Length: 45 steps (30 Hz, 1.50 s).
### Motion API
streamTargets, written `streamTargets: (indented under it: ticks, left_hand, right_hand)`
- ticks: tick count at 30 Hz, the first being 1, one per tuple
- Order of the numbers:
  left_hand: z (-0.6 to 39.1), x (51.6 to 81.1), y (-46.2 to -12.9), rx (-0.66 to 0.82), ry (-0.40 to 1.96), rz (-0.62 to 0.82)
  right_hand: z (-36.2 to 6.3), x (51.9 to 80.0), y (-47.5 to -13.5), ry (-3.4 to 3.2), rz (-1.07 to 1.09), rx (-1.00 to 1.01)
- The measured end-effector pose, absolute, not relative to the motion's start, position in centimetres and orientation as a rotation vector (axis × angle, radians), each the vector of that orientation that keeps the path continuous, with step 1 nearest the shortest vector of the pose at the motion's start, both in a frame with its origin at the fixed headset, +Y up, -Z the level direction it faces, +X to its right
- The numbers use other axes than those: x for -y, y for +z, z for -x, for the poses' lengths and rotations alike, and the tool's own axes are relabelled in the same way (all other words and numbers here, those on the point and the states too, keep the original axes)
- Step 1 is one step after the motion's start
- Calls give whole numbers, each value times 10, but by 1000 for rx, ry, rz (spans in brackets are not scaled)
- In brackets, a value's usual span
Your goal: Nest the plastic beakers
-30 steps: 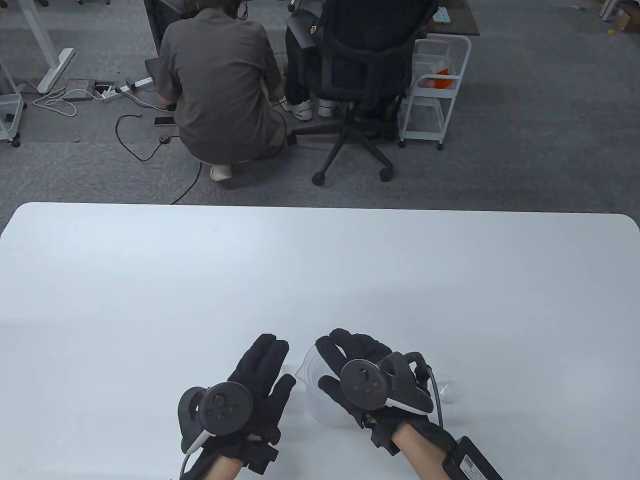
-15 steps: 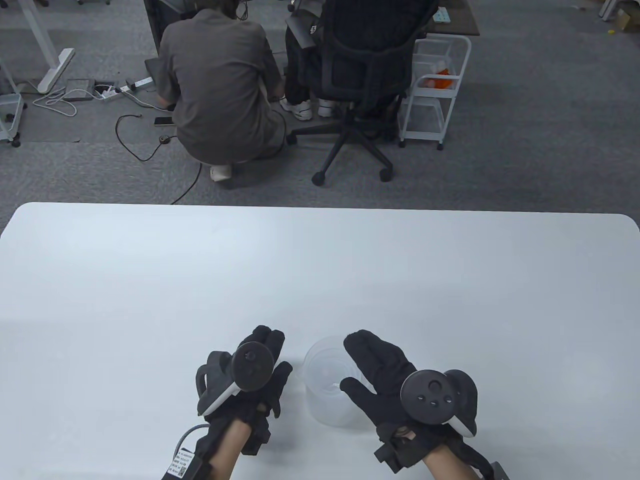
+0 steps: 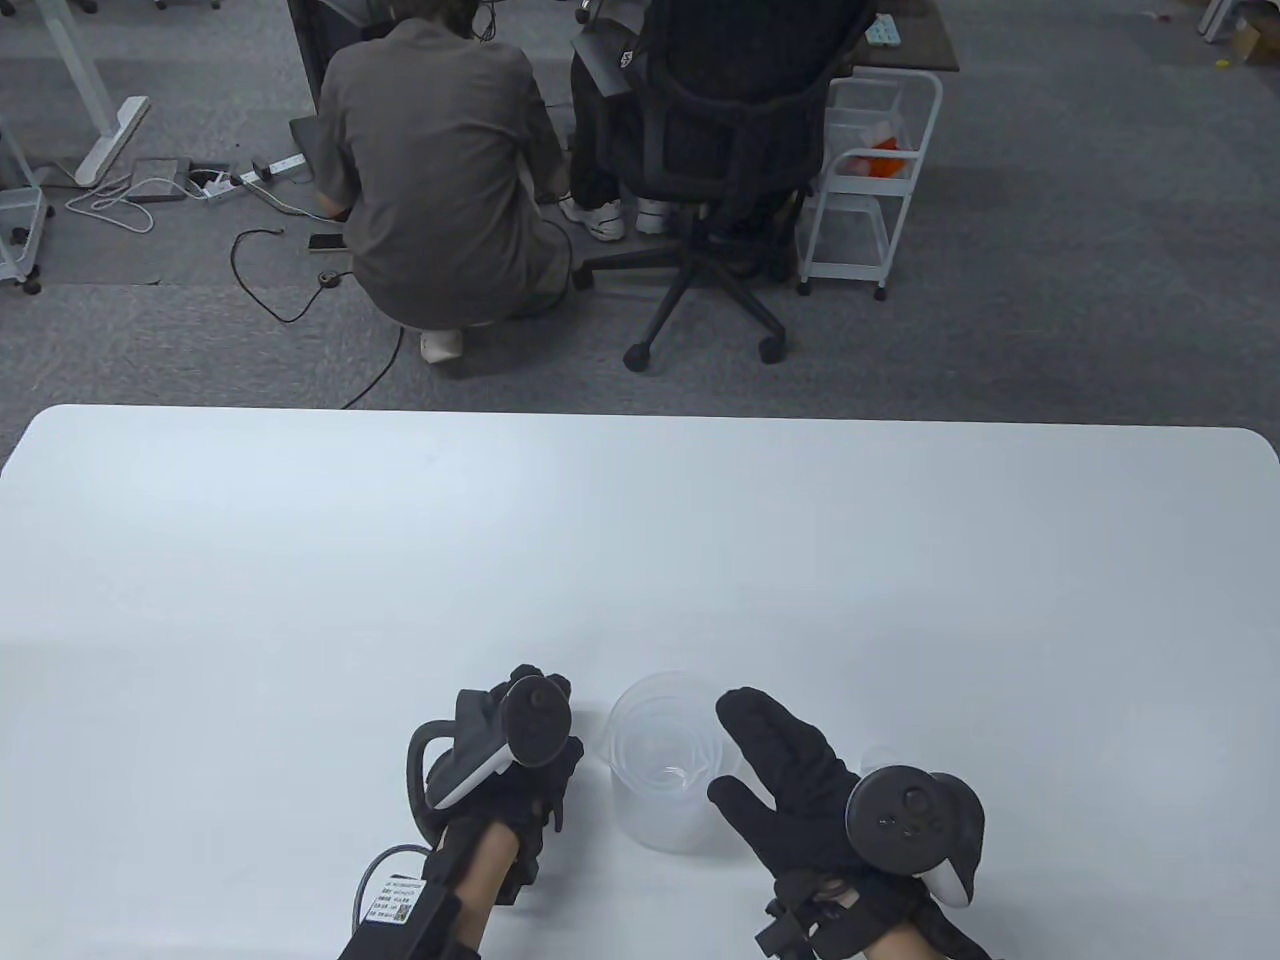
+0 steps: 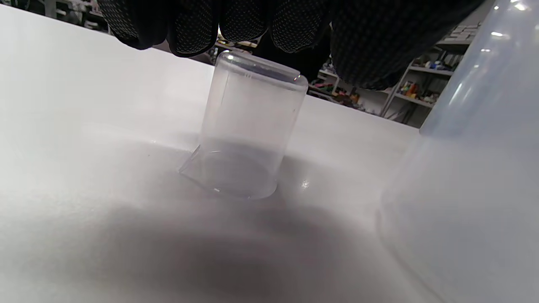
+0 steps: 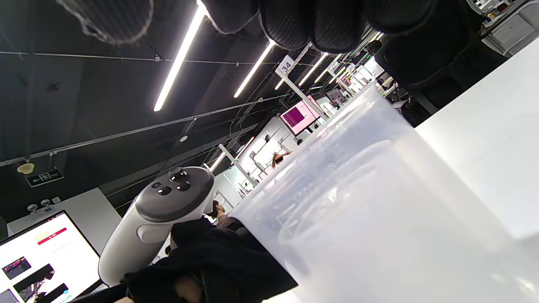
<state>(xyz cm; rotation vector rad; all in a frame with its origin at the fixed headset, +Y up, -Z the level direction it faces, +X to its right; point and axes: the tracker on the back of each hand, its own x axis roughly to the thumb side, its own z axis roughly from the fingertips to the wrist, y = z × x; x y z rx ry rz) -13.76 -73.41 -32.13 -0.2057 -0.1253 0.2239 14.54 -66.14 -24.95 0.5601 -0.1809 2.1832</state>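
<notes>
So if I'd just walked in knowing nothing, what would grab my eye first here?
Probably the two black-gloved hands at the near edge of the white table, the left hand and right hand, each with a controller-like tracker strapped on its back. Between them stands a large clear beaker with smaller ones nested inside. The left wrist view shows a small beaker upside down under the left fingers.

Translucent large beaker (image 3: 665,765) upright, holding smaller ones; small beaker (image 4: 248,126) inverted beside it.
</notes>
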Motion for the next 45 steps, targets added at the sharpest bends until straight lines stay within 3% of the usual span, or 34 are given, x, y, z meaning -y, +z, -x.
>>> streamTargets:
  ticks: [24, 35, 45]
  left_hand:
    - [141, 745, -323, 118, 242, 118]
    - [170, 703, -305, 83, 536, -149]
    - [171, 658, -277, 174, 902, -334]
  right_hand:
    - [-146, 663, -250, 2200, -552, 199]
    - [-135, 655, -248, 2331, -590, 302]
    - [-120, 639, -252, 2351, -638, 350]
